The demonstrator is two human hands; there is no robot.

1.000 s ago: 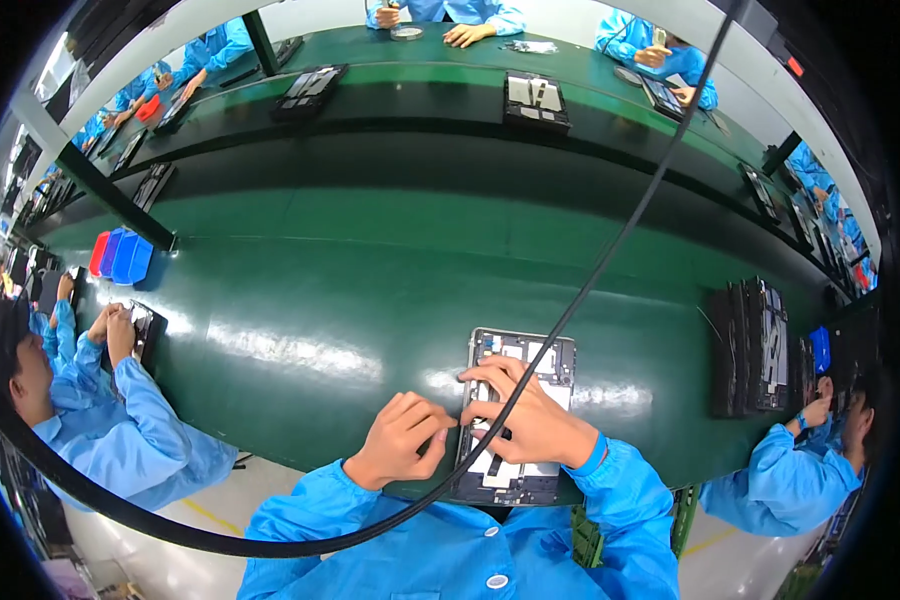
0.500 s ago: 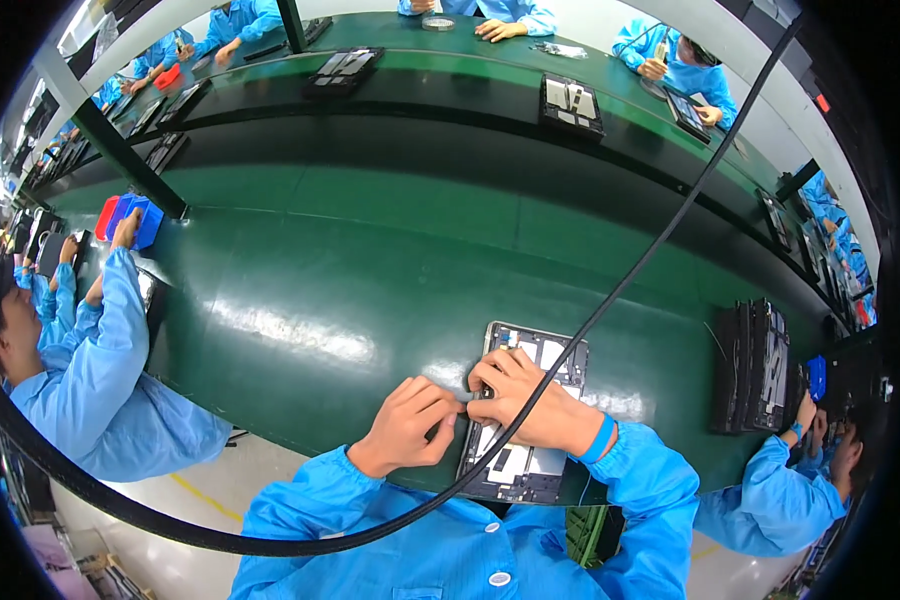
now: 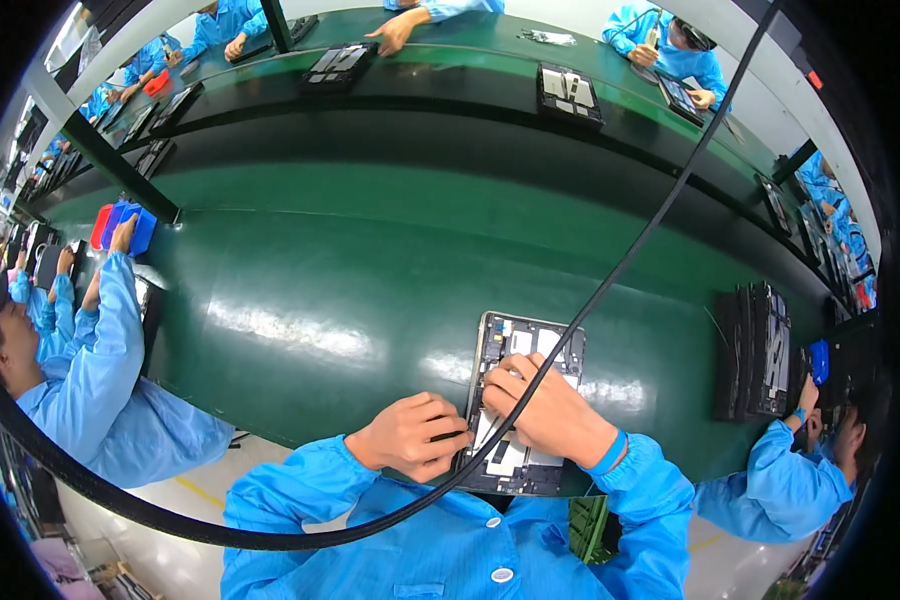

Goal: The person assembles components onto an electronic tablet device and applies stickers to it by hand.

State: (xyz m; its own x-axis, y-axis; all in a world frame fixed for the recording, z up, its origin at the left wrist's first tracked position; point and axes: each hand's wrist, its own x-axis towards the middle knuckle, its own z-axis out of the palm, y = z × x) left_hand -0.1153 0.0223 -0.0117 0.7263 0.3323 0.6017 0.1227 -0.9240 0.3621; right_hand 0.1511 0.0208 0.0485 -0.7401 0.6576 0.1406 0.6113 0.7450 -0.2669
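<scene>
An opened tablet (image 3: 511, 460) lies on the green bench in front of me, its inner parts, white panels and dark boards facing up. Beside its left edge is my left hand (image 3: 415, 437), fingers curled inward with the tips against or close to that edge. Over the middle of the tablet, my right hand (image 3: 550, 408) bends down with its fingers drawn together; a blue band (image 3: 607, 452) circles that wrist. Whatever either hand pinches is covered by the fingers. A thick black cable (image 3: 625, 262) crosses the view in front of my right hand.
Several opened tablets stand in a stack (image 3: 755, 350) at the right. Another opened tablet (image 3: 570, 95) rests on the raised shelf ahead. Blue bin (image 3: 135, 232) and red bin (image 3: 100, 228) stand at the left near a co-worker's sleeve (image 3: 120, 330). A second co-worker sits at the right.
My hands have moved apart: the thin grey piece between them no longer shows. The right hand sits further over the tablet; the left is at its edge. A person across the bench reaches leftward.
</scene>
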